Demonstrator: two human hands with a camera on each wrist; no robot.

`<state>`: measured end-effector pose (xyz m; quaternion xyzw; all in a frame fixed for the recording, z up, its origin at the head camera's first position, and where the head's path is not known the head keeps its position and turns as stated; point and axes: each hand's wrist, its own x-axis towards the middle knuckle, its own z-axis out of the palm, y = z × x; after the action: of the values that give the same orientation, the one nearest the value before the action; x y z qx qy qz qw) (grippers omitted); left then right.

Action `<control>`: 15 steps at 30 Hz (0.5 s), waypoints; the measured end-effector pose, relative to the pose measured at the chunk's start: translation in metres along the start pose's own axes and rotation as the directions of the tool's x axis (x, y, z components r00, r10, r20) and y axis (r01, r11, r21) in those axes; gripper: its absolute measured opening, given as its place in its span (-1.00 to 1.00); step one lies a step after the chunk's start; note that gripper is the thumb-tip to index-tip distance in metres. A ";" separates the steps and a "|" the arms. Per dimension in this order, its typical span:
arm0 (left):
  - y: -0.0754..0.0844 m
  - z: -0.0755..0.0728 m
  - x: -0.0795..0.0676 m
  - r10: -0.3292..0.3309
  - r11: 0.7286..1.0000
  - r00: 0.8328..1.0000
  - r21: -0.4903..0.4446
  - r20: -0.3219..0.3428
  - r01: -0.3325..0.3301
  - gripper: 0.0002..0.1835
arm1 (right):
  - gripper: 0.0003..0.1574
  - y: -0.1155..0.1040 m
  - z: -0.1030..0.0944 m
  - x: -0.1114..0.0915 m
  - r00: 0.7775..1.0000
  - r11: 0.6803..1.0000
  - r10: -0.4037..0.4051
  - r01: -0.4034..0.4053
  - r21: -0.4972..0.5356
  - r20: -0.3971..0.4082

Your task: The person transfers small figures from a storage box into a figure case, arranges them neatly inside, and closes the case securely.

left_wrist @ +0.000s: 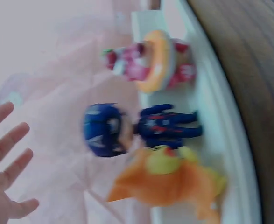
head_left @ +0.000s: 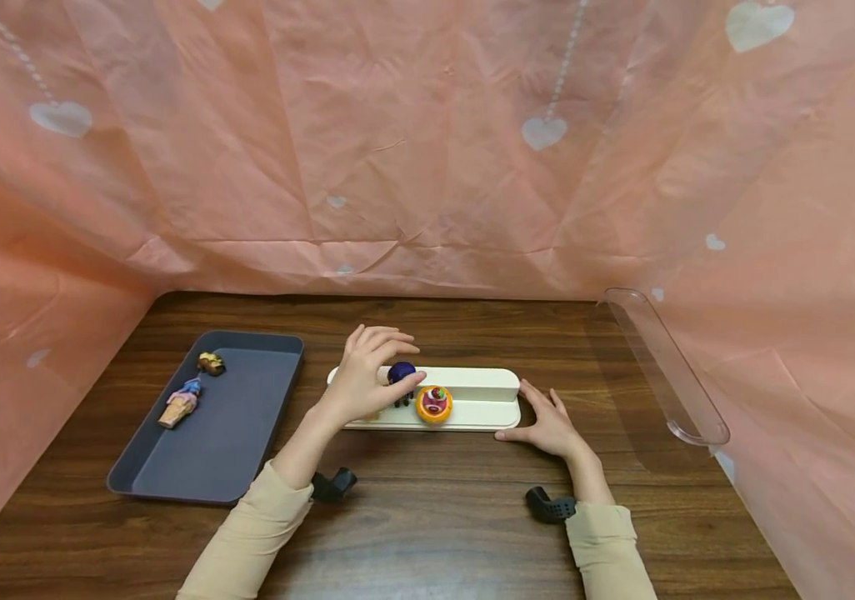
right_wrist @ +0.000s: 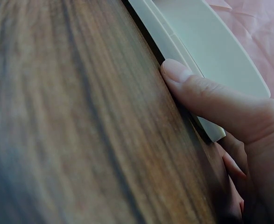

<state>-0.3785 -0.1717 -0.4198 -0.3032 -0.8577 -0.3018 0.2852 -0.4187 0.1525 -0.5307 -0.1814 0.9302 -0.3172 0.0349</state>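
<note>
A white two-step display stand (head_left: 472, 417) lies on the table with three small figurines on it. Above its left part hovers my left hand (head_left: 363, 379), fingers spread and holding nothing. The left wrist view shows the row: an orange and yellow figurine (left_wrist: 151, 182), a dark blue-helmeted figurine (left_wrist: 162, 126) in the middle, and a pink figurine with a yellow-orange swim ring (left_wrist: 155, 60). In the head view my left hand mostly hides the orange one. My right hand (head_left: 547, 425) holds the stand's right end, its thumb (right_wrist: 179, 72) pressed on the front edge.
On the left lies a dark grey tray (head_left: 247, 417) with an ice-cream-cone figurine (head_left: 180, 404) and a small brown and yellow figurine (head_left: 211, 363). A clear plastic cover (head_left: 697, 439) lies at the table's right edge. Pink curtain surrounds the back and sides.
</note>
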 end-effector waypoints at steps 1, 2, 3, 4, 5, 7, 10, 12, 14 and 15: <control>0.001 -0.005 0.000 -0.010 1.000 1.000 -0.026 -0.014 0.010 -0.67 | 0.30 -0.001 0.000 0.000 1.000 1.000 -0.002 0.002 0.001 0.000; 0.001 -0.010 0.001 -0.022 0.998 0.999 -0.051 -0.028 0.021 -0.69 | 0.31 -0.001 0.001 0.000 1.000 1.000 0.002 -0.002 0.005 0.002; 0.002 -0.016 0.000 -0.034 0.997 0.999 -0.070 -0.042 0.031 -0.71 | 0.31 -0.002 0.001 0.001 1.000 1.000 0.003 -0.003 0.007 0.005; 0.002 -0.023 0.000 -0.049 0.995 0.997 -0.087 -0.058 0.044 -0.72 | 0.32 -0.002 0.002 0.001 1.000 1.000 0.004 -0.004 0.008 0.007; 0.001 -0.029 0.001 -0.060 0.994 0.995 -0.101 -0.077 0.052 -0.74 | 0.33 -0.003 0.002 0.001 1.000 1.000 0.002 -0.002 0.009 0.010; -0.001 -0.042 0.001 -0.092 0.989 0.989 -0.124 -0.112 0.078 -0.77 | 0.34 -0.003 0.002 0.001 1.000 1.000 -0.002 0.002 0.010 0.014; -0.004 -0.060 0.002 -0.130 0.985 0.977 -0.131 -0.168 0.109 -0.83 | 0.33 -0.003 0.001 0.002 1.000 1.000 -0.002 0.002 0.002 0.005; -0.006 -0.070 0.003 -0.154 0.984 0.968 -0.115 -0.196 0.134 -0.86 | 0.32 -0.002 -0.001 0.002 1.000 1.000 -0.004 0.004 -0.003 -0.001; -0.009 -0.080 0.003 -0.193 0.980 0.959 -0.096 -0.209 0.176 -0.88 | 0.32 -0.001 -0.002 0.002 1.000 1.000 -0.002 0.002 -0.008 -0.008; -0.010 -0.084 0.003 -0.220 0.975 0.953 -0.086 -0.208 0.207 -0.88 | 0.31 -0.001 -0.002 0.002 1.000 1.000 -0.004 0.004 -0.007 -0.008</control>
<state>-0.3618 -0.2353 -0.3660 -0.1831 -0.8395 -0.3888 0.3326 -0.4210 0.1520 -0.5284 -0.1820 0.9311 -0.3145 0.0301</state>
